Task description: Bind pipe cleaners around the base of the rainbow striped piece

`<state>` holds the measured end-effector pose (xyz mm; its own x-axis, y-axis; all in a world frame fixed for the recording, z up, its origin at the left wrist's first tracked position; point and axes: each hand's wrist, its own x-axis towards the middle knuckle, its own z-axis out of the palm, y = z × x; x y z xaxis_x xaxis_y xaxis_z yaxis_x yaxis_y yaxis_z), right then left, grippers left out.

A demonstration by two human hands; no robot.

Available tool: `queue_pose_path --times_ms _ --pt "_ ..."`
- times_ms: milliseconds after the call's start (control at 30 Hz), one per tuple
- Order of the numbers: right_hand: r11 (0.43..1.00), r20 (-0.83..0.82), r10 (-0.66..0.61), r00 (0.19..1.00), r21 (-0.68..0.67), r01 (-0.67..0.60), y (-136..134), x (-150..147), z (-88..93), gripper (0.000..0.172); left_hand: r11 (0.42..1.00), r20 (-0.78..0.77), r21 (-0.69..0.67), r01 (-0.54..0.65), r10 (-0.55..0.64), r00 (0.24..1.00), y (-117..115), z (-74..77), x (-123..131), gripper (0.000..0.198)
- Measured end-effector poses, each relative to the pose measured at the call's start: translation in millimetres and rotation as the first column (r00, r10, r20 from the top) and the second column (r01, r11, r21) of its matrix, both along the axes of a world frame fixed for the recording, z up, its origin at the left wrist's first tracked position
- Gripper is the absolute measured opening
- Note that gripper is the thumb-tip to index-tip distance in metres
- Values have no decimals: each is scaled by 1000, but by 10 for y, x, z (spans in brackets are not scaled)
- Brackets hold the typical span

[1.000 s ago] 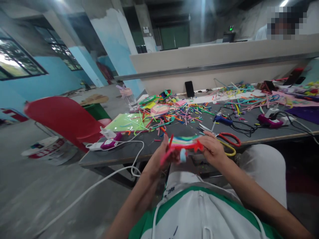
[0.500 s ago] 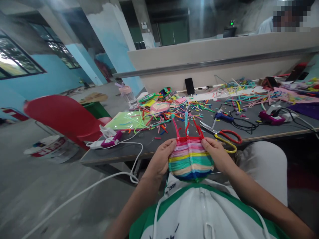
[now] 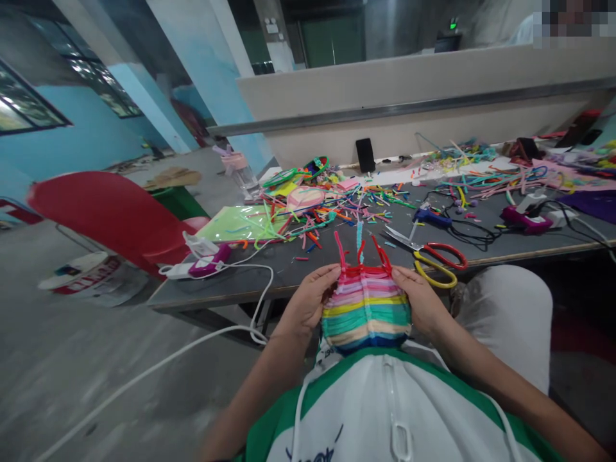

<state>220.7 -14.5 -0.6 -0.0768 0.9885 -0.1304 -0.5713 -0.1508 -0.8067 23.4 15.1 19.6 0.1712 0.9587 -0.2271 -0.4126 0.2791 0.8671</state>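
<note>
Between my two hands is a striped piece woven from pipe cleaners (image 3: 366, 311), in bands of red, pink, yellow, teal, beige and blue. Red, pink and pale blue stem ends stick up from its top edge. My left hand (image 3: 310, 298) pinches its upper left corner, thumb and fingers closed on it. At the upper right corner my right hand (image 3: 418, 296) grips it the same way. The piece is held close to my chest, just off the table's front edge; its lower edge meets my jacket in view. Scissors (image 3: 428, 253) with red and yellow handles lie beyond my right hand.
Pipe cleaner scraps (image 3: 337, 205) litter the grey table (image 3: 269, 273). A blue glue gun (image 3: 433, 217), a black phone (image 3: 365, 155), a bottle (image 3: 240, 173) and a purple power strip (image 3: 210, 260) with a trailing white cable are there. Left stands a red chair (image 3: 106, 212). Across the partition is another person.
My view has tilted slightly downward, so the background sits higher. Both hands keep hold of the striped piece, which sits a little closer to my chest.
</note>
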Motion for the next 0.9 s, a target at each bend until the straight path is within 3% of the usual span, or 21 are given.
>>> queue_pose_path --times_ms 233,633,900 --pt "998 -58 -1 998 -56 -3 -45 -15 -116 27 1000 51 6 -5 5 999 -50 -130 55 18" --pt "993 28 -110 994 -35 111 -102 -44 -186 26 998 -17 28 52 -51 999 -103 -212 52 20" --pt "992 35 -121 992 -42 123 -174 -62 -166 31 988 -77 34 152 -149 986 -116 -88 55 21"
